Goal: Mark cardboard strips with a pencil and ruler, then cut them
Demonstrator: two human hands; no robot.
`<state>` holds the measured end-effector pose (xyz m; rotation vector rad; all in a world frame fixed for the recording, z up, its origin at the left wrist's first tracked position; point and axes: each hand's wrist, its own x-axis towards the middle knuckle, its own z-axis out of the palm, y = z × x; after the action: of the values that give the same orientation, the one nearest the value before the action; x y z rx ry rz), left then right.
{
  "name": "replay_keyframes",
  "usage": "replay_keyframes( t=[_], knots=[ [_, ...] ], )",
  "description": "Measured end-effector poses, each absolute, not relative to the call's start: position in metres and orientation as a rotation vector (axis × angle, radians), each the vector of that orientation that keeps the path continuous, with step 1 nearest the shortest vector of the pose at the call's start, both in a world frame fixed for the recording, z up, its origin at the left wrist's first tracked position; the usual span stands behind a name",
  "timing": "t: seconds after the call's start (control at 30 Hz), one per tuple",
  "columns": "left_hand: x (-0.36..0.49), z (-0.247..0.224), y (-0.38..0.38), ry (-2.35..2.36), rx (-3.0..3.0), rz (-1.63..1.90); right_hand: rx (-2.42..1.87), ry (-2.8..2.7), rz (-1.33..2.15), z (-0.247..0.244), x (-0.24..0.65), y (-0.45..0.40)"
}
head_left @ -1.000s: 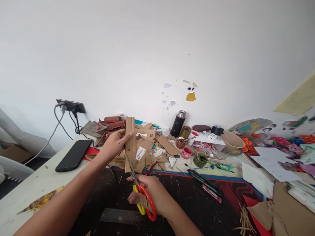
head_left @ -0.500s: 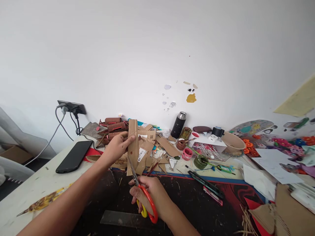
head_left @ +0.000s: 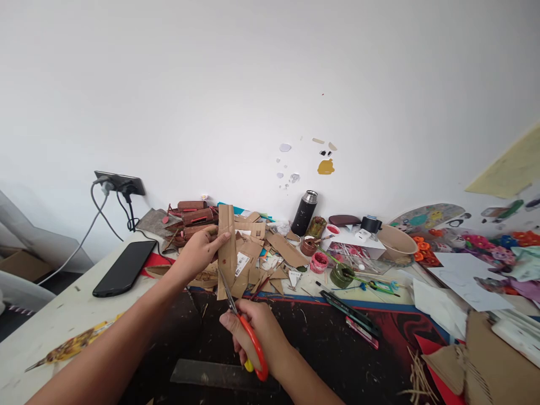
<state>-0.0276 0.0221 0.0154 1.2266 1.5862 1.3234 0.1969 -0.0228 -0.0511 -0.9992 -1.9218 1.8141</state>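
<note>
A long strip of brown cardboard [head_left: 226, 247] stands nearly upright, pinched near its middle by my left hand [head_left: 201, 251], thumb in front. My right hand [head_left: 257, 332] is closed around the red and yellow handles of the scissors [head_left: 254, 340]. The scissor blades point up and left, lying at the lower part of the strip. Part of the yellow handle is hidden by my right hand. Behind the strip lies a heap of cardboard scraps [head_left: 287, 250].
A phone [head_left: 124, 269] lies at the left. Behind are a black flask [head_left: 304, 214], paint jars [head_left: 319, 262] and a beige bowl [head_left: 396, 243]. A clear ruler [head_left: 211, 374] lies in front; a green cutter [head_left: 350, 311] is at the right.
The scissor handles have closed together, and less of the yellow one shows. My left hand keeps its hold on the strip. The whole view has shifted slightly.
</note>
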Motion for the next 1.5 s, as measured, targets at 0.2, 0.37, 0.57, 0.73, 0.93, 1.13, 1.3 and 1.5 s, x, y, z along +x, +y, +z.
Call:
replay_keyframes(
  t=[0.2, 0.37, 0.57, 0.73, 0.93, 1.13, 1.3, 1.5],
  knots=[
    [-0.027, 0.017, 0.022, 1.571, 1.223, 1.328, -1.033, -1.985, 1.712, -0.049, 0.196, -0.024],
    [-0.027, 0.016, 0.023, 1.559, 1.227, 1.332, -1.075, -2.047, 1.611, -0.052, 0.194, -0.025],
    [-0.027, 0.016, 0.023, 1.535, 1.217, 1.324, -1.12, -2.083, 1.441, -0.065, 0.188, -0.024],
    [-0.026, 0.015, 0.022, 1.515, 1.211, 1.325, -1.217, -2.148, 1.327, -0.067, 0.184, -0.025],
    [-0.028, 0.016, 0.022, 1.529, 1.22, 1.31, -1.19, -2.165, 1.213, -0.056, 0.186, -0.028],
    [-0.028, 0.017, 0.021, 1.557, 1.243, 1.303, -1.19, -2.084, 1.509, -0.054, 0.188, -0.026],
    [-0.028, 0.019, 0.02, 1.591, 1.275, 1.29, -1.025, -1.997, 1.671, -0.051, 0.194, -0.025],
    [-0.028, 0.023, 0.018, 1.641, 1.317, 1.283, -0.888, -1.951, 1.743, -0.049, 0.2, -0.024]
  ],
)
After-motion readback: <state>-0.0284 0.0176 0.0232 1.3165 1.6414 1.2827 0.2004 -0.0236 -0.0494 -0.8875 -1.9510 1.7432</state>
